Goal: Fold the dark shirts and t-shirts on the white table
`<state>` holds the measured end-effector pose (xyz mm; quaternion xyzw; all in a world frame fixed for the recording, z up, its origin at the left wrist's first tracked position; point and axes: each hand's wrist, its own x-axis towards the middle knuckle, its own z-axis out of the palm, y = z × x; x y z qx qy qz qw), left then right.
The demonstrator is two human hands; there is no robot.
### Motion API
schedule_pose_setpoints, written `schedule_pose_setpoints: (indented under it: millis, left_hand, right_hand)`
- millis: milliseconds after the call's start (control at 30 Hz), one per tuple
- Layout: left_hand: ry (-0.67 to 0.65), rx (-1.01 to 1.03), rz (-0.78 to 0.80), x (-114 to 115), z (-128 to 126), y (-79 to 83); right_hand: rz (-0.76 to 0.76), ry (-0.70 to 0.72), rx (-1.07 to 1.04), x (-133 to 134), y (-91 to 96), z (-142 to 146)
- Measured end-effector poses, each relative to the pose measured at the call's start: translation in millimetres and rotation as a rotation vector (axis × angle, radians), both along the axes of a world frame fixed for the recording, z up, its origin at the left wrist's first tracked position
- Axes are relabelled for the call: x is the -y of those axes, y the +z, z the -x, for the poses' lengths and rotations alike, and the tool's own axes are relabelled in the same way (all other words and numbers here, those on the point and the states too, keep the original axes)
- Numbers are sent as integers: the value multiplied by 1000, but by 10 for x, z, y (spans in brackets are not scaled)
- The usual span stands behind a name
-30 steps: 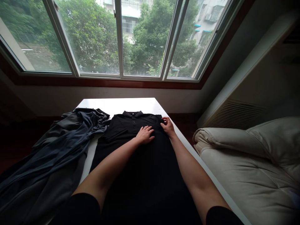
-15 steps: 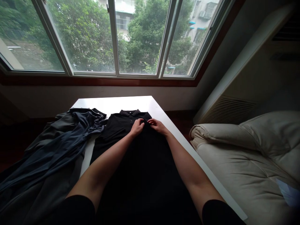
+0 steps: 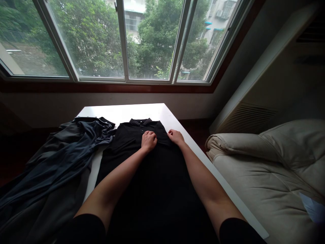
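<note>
A black polo shirt (image 3: 128, 135) lies front up on a white table (image 3: 175, 119), its collar towards the window. My left hand (image 3: 149, 140) rests on the shirt's chest, just below the button placket, with its fingers curled down into the cloth. At the shirt's right edge, near the sleeve, my right hand (image 3: 176, 136) pinches the fabric between thumb and fingers. The lower part of the shirt merges with dark clothing in the shade, so its hem cannot be made out.
A heap of dark blue and grey clothes (image 3: 63, 159) covers the table's left side and hangs over its edge. A beige leather sofa (image 3: 254, 166) stands to the right. Beyond the table are a wall and a window (image 3: 149, 40). A vented cabinet-like unit (image 3: 250, 117) leans into view behind the sofa.
My right hand has shifted a little to the right, out to the shirt's edge. My left hand has curled its fingers more and turned slightly, so the gap between the hands is wider.
</note>
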<state>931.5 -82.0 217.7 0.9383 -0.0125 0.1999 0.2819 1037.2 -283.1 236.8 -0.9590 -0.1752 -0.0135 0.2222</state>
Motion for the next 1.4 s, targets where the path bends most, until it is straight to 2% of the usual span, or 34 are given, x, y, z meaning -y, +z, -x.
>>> schedule_pose_setpoints:
  millis: [100, 200, 333, 467, 600, 733, 833, 967, 1100, 1233, 1400]
  left_hand:
    - [-32, 12, -114, 38, 106, -7]
    - [-67, -17, -168, 61, 142, -41]
    - [-79, -39, -167, 71, 143, -74]
    - [-152, 5, -163, 85, 195, -19]
    - [-285, 54, -255, 111, 314, 65]
    - [-268, 21, -337, 116, 404, 72]
    - [-254, 0, -324, 103, 421, 45]
    - [-266, 5, -289, 91, 425, 30]
    - [-232, 33, -306, 87, 444, 18]
    - [-149, -7, -283, 71, 444, -35]
    - [-133, -47, -258, 41, 408, -101]
  right_hand:
    - [156, -94, -73, 25, 11, 15]
    - [217, -114, -114, 7, 1, 41]
    - [200, -97, -91, 2, -54, 24]
    - [142, -132, -59, 60, -112, -33]
    - [187, -168, -23, 100, -142, -51]
    - [211, -174, -26, 80, -114, -67]
    - [161, -110, 11, -29, -53, -127]
    - [23, 84, 152, -335, 11, -255]
    - [-44, 213, 174, -666, -36, -372]
    - [37, 198, 104, -828, -188, -441]
    - [132, 138, 43, -837, -370, -492]
